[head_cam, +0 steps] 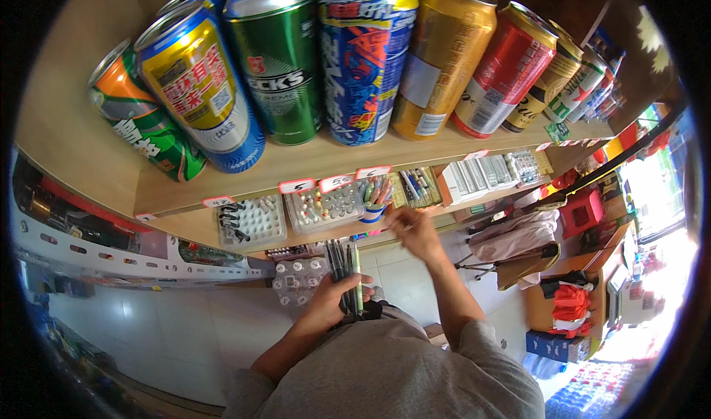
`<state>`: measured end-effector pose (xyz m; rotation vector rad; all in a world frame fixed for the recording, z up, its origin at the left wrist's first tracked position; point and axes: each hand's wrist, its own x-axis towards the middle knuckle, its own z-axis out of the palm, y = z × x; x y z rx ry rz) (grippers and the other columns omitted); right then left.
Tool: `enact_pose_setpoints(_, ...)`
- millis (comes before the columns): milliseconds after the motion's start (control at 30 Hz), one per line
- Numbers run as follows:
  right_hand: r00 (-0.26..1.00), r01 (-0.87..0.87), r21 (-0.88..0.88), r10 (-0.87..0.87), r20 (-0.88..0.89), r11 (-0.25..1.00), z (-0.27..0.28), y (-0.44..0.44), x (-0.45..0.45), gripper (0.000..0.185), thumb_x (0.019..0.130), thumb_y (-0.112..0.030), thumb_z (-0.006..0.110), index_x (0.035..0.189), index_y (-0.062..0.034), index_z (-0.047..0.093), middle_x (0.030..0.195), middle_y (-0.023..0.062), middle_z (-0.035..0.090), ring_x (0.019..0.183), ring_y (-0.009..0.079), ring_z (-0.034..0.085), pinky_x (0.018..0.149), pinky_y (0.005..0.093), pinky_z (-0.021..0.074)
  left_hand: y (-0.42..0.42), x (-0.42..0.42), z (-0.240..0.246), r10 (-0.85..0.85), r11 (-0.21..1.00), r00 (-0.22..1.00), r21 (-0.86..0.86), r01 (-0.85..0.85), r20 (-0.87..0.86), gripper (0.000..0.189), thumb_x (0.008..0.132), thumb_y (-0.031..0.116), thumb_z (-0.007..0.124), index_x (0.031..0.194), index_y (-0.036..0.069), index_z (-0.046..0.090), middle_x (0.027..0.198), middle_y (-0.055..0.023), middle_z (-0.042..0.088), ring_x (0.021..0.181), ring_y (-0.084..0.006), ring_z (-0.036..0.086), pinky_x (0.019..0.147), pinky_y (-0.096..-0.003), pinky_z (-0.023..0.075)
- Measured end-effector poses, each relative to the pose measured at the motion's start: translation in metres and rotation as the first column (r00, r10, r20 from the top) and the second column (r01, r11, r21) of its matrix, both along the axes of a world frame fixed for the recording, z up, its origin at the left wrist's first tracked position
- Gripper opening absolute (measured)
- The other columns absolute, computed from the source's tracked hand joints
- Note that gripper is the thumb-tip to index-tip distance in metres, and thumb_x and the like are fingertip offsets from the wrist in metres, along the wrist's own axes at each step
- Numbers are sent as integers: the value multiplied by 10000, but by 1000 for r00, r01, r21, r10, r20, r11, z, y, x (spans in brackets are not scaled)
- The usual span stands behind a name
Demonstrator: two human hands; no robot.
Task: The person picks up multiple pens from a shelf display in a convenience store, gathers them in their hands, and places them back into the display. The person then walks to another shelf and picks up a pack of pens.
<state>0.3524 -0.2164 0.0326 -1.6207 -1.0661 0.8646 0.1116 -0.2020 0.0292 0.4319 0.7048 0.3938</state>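
Observation:
A bundle of mostly dark pens (343,269), with one light green pen (357,269) at its side, stands upright in my left hand (336,297), held in front of my body. My right hand (416,234) is raised at the front of the lower shelf, its fingers bent and blurred; whether anything is between them I cannot tell. Just left of it is a blue and white cup (372,214) full of colourful pens (376,190). Left of the cup sit a clear pen holder with round-topped pens (326,206) and a white holed rack (261,222) with several black pens.
Tall drink cans (275,63) line the upper shelf (303,158), above price tags. Boxes of pens (419,186) and small packaged goods (480,175) fill the lower shelf's right part. Wrapped bottles (300,280) stand on the floor below. A cloth-draped stand (516,235) is at right.

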Motion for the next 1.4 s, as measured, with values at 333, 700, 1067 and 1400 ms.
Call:
enact_pose_setpoints(333, 522, 363, -292, 66, 850, 885, -29, 72, 85, 758, 698, -343, 763, 1308, -26, 444, 1311, 179, 457, 1245, 334, 411, 1002, 467, 396, -13, 27, -11, 45, 998, 997, -37, -47, -66, 285, 870, 132, 662, 1109, 28, 548, 1002, -174, 642, 825, -283, 668, 712, -375, 566)
enact_pose_setpoints(700, 521, 228, -511, 339, 783, 829, -61, 118, 110, 437, 840, -206, 559, 1261, -91, 549, 1294, 170, 553, 1178, 315, 546, 964, 419, 461, -18, 30, -1, 147, 989, 981, -3, -148, -124, 279, 875, 142, 656, 1107, 32, 545, 978, -141, 639, 813, -250, 660, 705, -378, 561)
enact_pose_setpoints(1067, 468, 122, -416, 317, 825, 901, -44, 112, 108, 468, 833, -174, 548, 1294, -101, 516, 1268, 205, 564, 1086, 386, 585, 904, 452, 492, -22, 25, -4, 150, 988, 984, -23, -153, -96, 282, 873, 153, 661, 1112, 54, 549, 977, -131, 642, 789, -241, 663, 697, -364, 558)
enact_pose_setpoints(1400, 983, -80, -187, 45, -180, 979, -10, -3, 60, 478, 740, -13, 538, 1217, 16, 531, 986, 86, 611, 920, 168, 556, 819, 262, 442, -15, 23, -9, 196, 981, 980, 4, -196, -35, 338, 894, 141, 641, 1193, 46, 515, 1088, -138, 633, 972, -264, 631, 800, -398, 543)
